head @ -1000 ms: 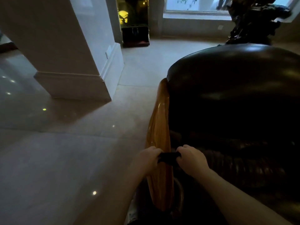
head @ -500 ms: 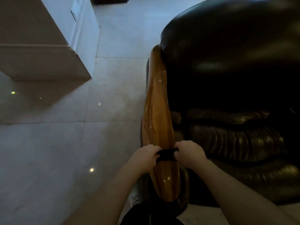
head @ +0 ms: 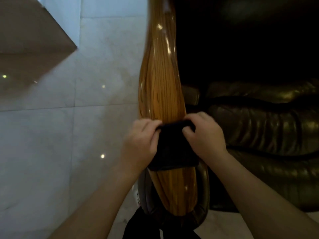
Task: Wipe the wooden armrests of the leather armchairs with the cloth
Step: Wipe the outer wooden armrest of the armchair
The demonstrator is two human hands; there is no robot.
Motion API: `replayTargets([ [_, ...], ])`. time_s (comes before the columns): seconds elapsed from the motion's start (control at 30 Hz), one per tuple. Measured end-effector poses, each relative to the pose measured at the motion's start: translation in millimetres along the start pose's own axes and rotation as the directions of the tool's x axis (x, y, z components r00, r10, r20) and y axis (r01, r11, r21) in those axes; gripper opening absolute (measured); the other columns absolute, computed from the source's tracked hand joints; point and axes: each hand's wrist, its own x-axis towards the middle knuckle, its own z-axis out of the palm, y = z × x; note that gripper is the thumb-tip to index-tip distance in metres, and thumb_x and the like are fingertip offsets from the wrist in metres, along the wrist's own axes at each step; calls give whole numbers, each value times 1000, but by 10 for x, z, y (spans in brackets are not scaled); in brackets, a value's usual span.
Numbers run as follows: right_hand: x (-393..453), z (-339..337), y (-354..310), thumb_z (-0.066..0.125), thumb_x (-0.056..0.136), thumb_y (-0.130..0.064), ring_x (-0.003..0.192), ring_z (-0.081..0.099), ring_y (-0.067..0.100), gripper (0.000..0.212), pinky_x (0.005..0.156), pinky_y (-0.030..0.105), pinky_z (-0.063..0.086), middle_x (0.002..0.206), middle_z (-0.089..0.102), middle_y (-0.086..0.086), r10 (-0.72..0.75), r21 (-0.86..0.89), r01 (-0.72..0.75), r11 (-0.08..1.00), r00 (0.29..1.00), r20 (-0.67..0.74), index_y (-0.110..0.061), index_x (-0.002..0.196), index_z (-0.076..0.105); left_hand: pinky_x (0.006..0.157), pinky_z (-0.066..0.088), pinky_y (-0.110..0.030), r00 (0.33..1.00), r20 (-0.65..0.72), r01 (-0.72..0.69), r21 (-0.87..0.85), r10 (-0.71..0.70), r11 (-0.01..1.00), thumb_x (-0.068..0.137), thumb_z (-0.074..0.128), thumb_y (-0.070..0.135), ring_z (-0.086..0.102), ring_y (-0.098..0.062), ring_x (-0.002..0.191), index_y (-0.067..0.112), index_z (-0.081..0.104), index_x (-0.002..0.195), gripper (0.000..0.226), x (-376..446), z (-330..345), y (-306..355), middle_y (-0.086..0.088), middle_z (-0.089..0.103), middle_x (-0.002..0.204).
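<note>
1. My left hand (head: pixel 139 142) and right hand (head: pixel 205 133) each pinch one side of the dark cloth (head: pixel 172 149), draped across the near part of the wooden armrest (head: pixel 160 80).
2. The cloth looks soft and light; the glossy wood is probably slippery, so gripping both edges suits.
3. I count one cloth, one armrest, one leather armchair (head: pixel 259 128).

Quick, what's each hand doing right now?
Left hand: closed on the black cloth, on the wooden armrest.
Right hand: closed on the same cloth.
</note>
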Motion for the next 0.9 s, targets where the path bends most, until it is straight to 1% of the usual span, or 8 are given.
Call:
replayTargets([
  [0.1,-40,102,-23,60,86,-26,121,42,24,53,96,32,36,131,51,9,-6,-55,-3,999,986,-167,-16,136,48,98,42,-40,974,-227,49,121,-21,991,88,63,9,48,-30,115,2,57,125,39,51,80,88,-19,55,119],
  [0.17,-173,162,-32,55,89,-25,130,33,27,54,103,35,32,141,42,13,-47,-58,36,998,980,-192,-13,141,42,105,37,-46,965,-255,-21,127,53,992,90,60,6,41,-33,127,0,53,129,40,-28,141,185,-22,51,129],
  [0.3,-509,362,-40,39,98,-23,146,15,22,49,117,34,17,155,26,13,-190,-2,190,982,978,-88,-10,145,33,114,24,-50,983,-81,-149,154,163,977,97,49,9,28,-33,140,3,47,135,39,-302,384,234,-20,42,144],
  [0.4,-608,556,15,31,101,-26,147,11,29,49,116,51,23,156,21,16,-254,-13,254,967,967,-4,-9,147,26,116,17,-49,989,37,-150,317,146,937,99,42,20,22,-31,143,4,39,141,45,-395,563,74,-18,31,150],
  [0.47,-600,637,92,29,102,-27,146,12,33,50,112,57,27,156,21,18,-283,-38,284,958,959,24,-8,148,22,116,15,-49,986,58,-165,326,154,931,102,34,25,19,-32,144,3,32,145,49,-411,623,-7,-18,25,154],
  [0.63,-496,652,167,27,102,-31,146,14,34,52,112,54,26,157,20,17,-317,-66,321,945,946,60,-7,148,23,117,11,-49,985,61,-173,324,162,930,103,29,28,17,-32,144,5,20,150,53,-359,638,-35,-16,14,158],
  [0.77,-259,575,114,25,102,-31,146,14,35,52,114,51,21,156,21,18,-337,-74,342,937,939,70,-4,147,27,117,12,-48,986,61,-165,346,154,924,103,25,29,18,-29,144,6,23,148,51,-117,554,-51,-15,18,157],
  [0.9,64,487,36,18,103,-34,146,13,33,53,116,45,16,156,21,17,-347,-63,353,933,934,88,-6,147,23,115,17,-49,988,78,-153,316,135,937,102,23,30,19,-28,144,7,25,147,51,169,484,-91,-14,22,156],
])
